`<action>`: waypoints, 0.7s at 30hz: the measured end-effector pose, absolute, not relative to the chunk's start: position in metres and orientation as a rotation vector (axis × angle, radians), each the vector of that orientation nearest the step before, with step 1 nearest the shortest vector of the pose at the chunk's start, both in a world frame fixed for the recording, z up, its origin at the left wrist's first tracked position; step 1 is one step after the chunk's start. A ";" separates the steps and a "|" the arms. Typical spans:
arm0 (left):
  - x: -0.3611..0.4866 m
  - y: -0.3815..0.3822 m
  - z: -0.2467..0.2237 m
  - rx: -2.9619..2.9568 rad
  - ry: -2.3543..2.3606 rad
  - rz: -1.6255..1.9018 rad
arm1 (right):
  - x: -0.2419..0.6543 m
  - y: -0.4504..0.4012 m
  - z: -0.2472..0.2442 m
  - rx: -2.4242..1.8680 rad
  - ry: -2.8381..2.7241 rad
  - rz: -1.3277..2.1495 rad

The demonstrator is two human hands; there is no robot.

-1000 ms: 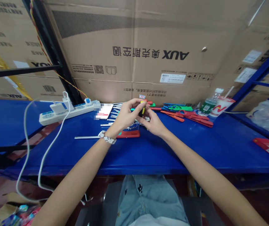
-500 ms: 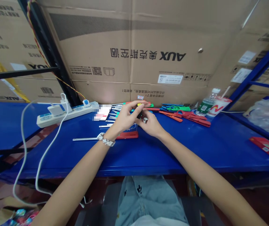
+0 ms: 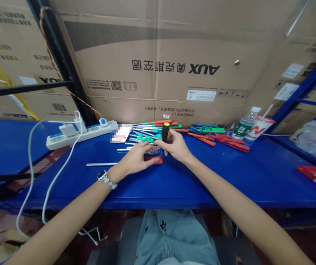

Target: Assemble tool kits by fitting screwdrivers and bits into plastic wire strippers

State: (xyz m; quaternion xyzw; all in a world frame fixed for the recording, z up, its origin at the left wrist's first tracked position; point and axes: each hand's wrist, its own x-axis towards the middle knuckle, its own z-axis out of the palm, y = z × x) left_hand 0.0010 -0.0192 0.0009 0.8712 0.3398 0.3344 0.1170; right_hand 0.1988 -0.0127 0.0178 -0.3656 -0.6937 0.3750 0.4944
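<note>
My right hand (image 3: 176, 146) is closed around a stubby screwdriver (image 3: 165, 131) with a black and yellow handle, held upright with the yellow end on top. Its tip is hidden by the fingers. My left hand (image 3: 137, 157) lies low over the table just left of it, thumb spread away from the fingers. The left fingertips reach toward the green pieces (image 3: 147, 138) below the screwdriver; contact is hard to make out. Under the left thumb lies a red handle (image 3: 158, 160), and a silver rod (image 3: 101, 164) extends left from beneath the hand.
Behind my hands lie several silver rods with red and green handles (image 3: 160, 122). To the right are red clips (image 3: 230, 141), green clips (image 3: 211, 129), a bottle (image 3: 242, 125) and a paper cup (image 3: 260, 128). A white power strip (image 3: 83, 134) stands left, against a cardboard box (image 3: 174, 84).
My hands have moved apart. The left hand has shifted down and left with its thumb spread, and the screwdriver's handle now shows upright in my right hand.
</note>
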 end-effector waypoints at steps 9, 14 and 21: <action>0.021 -0.021 -0.017 2.496 0.926 0.874 | 0.213 -0.023 0.028 -0.765 -1.744 1.230; 0.024 -0.023 -0.018 2.458 0.945 0.876 | 0.216 -0.019 0.022 -0.814 -1.617 1.134; 0.024 -0.024 -0.017 2.503 0.975 0.862 | 0.212 -0.022 0.017 -0.830 -1.576 1.089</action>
